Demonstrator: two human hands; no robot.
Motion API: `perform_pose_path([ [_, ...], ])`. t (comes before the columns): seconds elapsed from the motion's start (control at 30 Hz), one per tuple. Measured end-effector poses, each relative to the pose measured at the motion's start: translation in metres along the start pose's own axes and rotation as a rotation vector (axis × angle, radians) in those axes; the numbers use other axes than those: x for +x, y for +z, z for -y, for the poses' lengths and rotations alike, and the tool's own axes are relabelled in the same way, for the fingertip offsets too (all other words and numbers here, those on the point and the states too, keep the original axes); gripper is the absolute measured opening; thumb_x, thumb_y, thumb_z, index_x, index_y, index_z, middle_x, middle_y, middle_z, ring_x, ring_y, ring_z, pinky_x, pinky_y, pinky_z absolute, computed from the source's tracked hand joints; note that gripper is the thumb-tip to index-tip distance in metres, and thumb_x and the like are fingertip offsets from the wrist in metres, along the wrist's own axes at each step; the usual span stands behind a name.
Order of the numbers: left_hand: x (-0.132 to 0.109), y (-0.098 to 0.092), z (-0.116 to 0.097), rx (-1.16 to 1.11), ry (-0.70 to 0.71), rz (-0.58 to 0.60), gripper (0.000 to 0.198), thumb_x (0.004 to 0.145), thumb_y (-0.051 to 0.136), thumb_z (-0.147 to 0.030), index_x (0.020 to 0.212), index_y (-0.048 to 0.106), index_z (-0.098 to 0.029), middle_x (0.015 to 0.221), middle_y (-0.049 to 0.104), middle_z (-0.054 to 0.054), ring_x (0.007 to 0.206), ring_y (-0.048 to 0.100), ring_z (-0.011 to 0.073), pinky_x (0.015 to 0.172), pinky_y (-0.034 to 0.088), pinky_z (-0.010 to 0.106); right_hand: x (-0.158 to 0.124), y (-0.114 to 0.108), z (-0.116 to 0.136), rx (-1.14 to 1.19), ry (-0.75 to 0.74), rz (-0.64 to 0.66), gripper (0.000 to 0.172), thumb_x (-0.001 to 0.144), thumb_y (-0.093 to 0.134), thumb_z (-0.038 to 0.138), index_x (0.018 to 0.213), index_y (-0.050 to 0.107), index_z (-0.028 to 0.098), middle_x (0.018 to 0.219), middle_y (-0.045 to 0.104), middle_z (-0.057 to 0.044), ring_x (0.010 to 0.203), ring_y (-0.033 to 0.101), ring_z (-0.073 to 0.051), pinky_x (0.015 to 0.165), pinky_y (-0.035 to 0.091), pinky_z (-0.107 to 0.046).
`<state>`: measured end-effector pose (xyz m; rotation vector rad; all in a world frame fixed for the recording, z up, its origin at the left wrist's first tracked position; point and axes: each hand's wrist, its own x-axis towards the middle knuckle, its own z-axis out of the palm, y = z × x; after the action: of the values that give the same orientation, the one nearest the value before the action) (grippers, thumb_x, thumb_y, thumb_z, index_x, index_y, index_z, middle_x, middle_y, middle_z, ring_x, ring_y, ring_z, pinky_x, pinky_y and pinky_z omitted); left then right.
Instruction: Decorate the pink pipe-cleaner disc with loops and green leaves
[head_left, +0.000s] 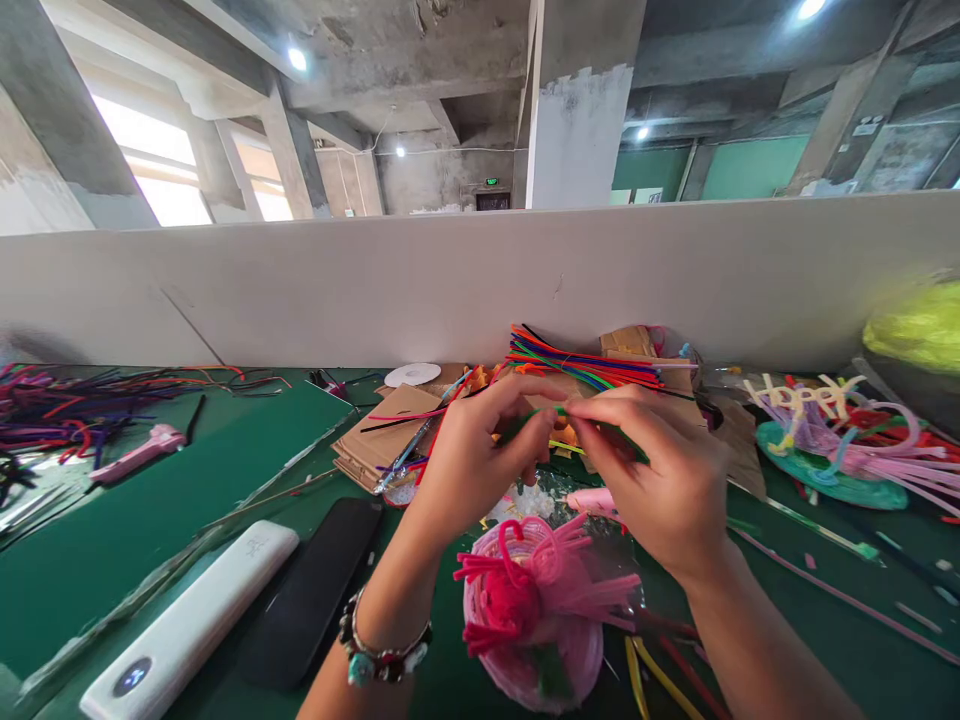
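Both hands are raised over the middle of the green table, fingertips nearly meeting. My left hand [487,450] pinches one part of a green pipe cleaner [561,411], and my right hand [652,460] pinches it just to the right. Much of the green piece is hidden by the fingers. Below the hands lies a round pink pipe-cleaner piece [540,620], with a red ball and pink loops on top. A pink glue gun [592,501] shows partly between the hands, behind the round piece.
A white power bank [195,620] and a black phone [319,590] lie at the left. Cardboard pieces [390,430] and a bundle of coloured pipe cleaners [585,362] sit behind the hands. A teal-based pipe-cleaner piece [832,478] is at the right, before the white partition [450,290].
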<state>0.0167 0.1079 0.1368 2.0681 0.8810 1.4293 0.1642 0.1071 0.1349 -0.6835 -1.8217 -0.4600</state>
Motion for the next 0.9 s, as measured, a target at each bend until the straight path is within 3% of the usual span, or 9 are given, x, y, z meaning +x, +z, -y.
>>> perform_pose_path([
  [0.07, 0.001, -0.004, 0.000, 0.028, 0.037, -0.006, 0.016, 0.083, 0.045, -0.018, 0.090, 0.059, -0.016, 0.061, 0.059, -0.002, 0.046, 0.050, 0.0048, 0.042, 0.039, 0.016, 0.000, -0.001, 0.000, -0.006, 0.006, -0.004, 0.011, 0.080, 0.052, 0.010, 0.081, 0.055, 0.021, 0.065, 0.060, 0.000, 0.062, 0.058, -0.012, 0.058, 0.046, -0.025],
  [0.2, 0.003, -0.011, 0.000, 0.344, 0.262, -0.110, 0.011, 0.080, 0.054, -0.016, 0.080, 0.065, -0.018, 0.077, 0.063, 0.002, 0.072, 0.056, 0.0103, 0.065, 0.045, 0.023, 0.001, -0.003, 0.000, -0.052, -0.022, -0.004, 0.011, 0.080, 0.053, 0.010, 0.082, 0.055, 0.021, 0.068, 0.060, -0.001, 0.065, 0.058, -0.012, 0.061, 0.046, -0.026],
  [0.27, 0.002, -0.012, -0.001, 0.463, 0.322, -0.148, 0.007, 0.077, 0.058, -0.017, 0.081, 0.065, -0.018, 0.077, 0.061, 0.002, 0.071, 0.054, 0.0103, 0.065, 0.044, 0.023, 0.002, -0.004, 0.000, -0.061, -0.039, 0.008, 0.011, 0.079, 0.054, 0.010, 0.080, 0.055, 0.020, 0.068, 0.060, -0.001, 0.064, 0.058, -0.012, 0.061, 0.046, -0.026],
  [0.4, -0.003, -0.008, -0.007, 0.585, 0.311, -0.132, 0.008, 0.079, 0.056, -0.017, 0.082, 0.063, -0.016, 0.066, 0.059, -0.001, 0.055, 0.050, 0.0072, 0.050, 0.039, 0.018, 0.001, -0.006, 0.003, -0.089, -0.006, -0.004, 0.013, 0.079, 0.054, 0.010, 0.084, 0.053, 0.022, 0.067, 0.060, 0.000, 0.062, 0.058, -0.013, 0.057, 0.046, -0.026],
  [0.53, -0.007, -0.001, -0.016, 0.677, 0.293, -0.215, 0.013, 0.080, 0.054, -0.019, 0.068, 0.059, -0.015, 0.056, 0.053, -0.002, 0.051, 0.045, 0.0073, 0.046, 0.034, 0.019, 0.001, -0.008, 0.007, -0.106, 0.028, -0.032, 0.016, 0.080, 0.055, 0.011, 0.086, 0.051, 0.025, 0.068, 0.061, 0.000, 0.064, 0.059, -0.013, 0.059, 0.046, -0.027],
  [0.9, -0.003, 0.006, -0.012, 0.491, 0.228, -0.181, 0.022, 0.078, 0.052, -0.010, 0.057, 0.047, -0.015, 0.052, 0.044, -0.005, 0.049, 0.038, 0.0058, 0.045, 0.030, 0.017, 0.000, -0.001, 0.006, -0.051, -0.029, -0.107, 0.015, 0.074, 0.059, 0.004, 0.076, 0.055, 0.018, 0.064, 0.059, 0.001, 0.063, 0.057, -0.010, 0.060, 0.047, -0.024],
])
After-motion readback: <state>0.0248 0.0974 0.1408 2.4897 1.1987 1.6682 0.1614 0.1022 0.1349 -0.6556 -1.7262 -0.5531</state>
